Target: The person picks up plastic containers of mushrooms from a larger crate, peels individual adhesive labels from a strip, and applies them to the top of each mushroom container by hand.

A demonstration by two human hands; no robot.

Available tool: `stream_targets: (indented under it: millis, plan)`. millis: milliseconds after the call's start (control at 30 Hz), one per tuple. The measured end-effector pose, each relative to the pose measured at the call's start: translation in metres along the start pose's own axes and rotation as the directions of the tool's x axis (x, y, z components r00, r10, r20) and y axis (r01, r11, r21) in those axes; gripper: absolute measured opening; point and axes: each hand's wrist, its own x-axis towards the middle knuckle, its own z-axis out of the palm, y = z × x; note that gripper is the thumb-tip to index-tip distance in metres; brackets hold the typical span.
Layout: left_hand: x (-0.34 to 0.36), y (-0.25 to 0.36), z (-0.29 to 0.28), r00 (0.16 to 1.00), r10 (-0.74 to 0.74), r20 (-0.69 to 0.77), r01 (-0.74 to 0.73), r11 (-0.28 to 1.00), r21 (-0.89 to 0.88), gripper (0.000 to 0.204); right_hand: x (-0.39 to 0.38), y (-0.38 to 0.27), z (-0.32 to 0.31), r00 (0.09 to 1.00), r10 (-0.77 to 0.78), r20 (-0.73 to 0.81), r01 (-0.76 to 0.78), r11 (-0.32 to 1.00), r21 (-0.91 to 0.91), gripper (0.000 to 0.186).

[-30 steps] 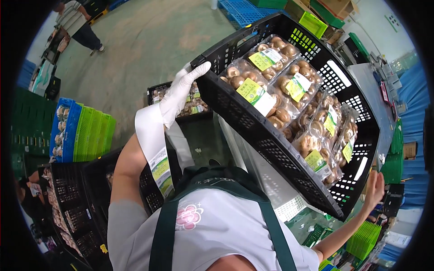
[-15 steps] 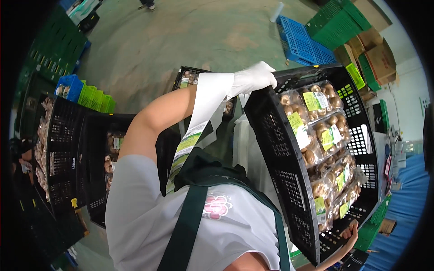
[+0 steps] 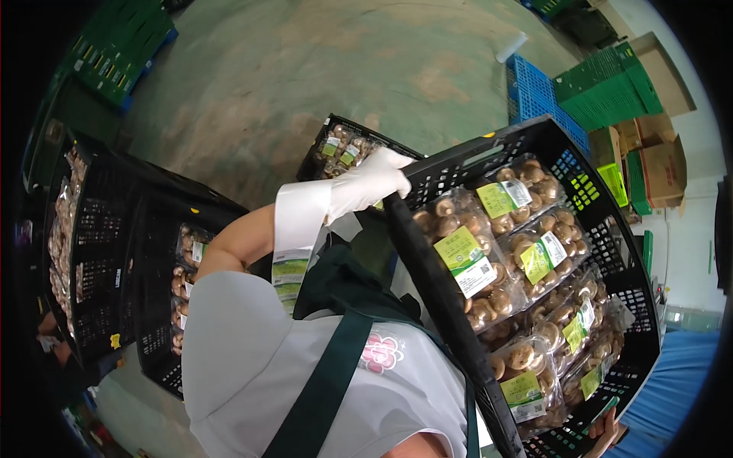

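A black plastic crate [image 3: 450, 336] is held tilted before me on the right. Inside lie several clear packs of brown mushrooms [image 3: 544, 256] with green and white labels. My left hand [image 3: 366, 183], in a white glove, is closed over the crate's far left corner. From that wrist hangs a strip of green and white labels [image 3: 290, 269]. My bare right hand [image 3: 605, 429] grips the crate's near right edge, its fingers partly hidden behind the wall.
Another black crate with mushroom packs [image 3: 347, 149] stands on the floor ahead. To my left are more black crates [image 3: 164, 267] holding mushrooms. Green crates [image 3: 607, 88], a blue pallet [image 3: 538, 95] and cardboard boxes [image 3: 660, 172] stand far right; green crates [image 3: 118, 46] are stacked far left.
The held crate has come nearer and tipped more toward me, showing more of its packs. My left hand has moved left and down with its corner. The surroundings have shifted in view.
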Motion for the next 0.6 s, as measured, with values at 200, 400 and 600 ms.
stream_targets:
  millis: [200,400,600]
  plan:
    - [-0.061,0.032,-0.025,0.993,-0.034,-0.11,0.04,0.998,0.046,0.044,-0.031,-0.035,0.027,0.982,-0.092,-0.164,0.102,0.993,0.051,0.029]
    - [-0.075,0.009,-0.12,0.978,-0.039,-0.206,0.04,0.999,0.002,0.048,0.008,0.006,0.086,0.96,0.047,0.276,-0.021,0.995,-0.097,0.014]
    - [-0.013,-0.073,-0.262,0.965,-0.043,-0.259,0.07,0.993,0.096,0.046,0.018,0.041,0.243,0.915,0.209,0.346,-0.165,0.974,-0.152,0.023]
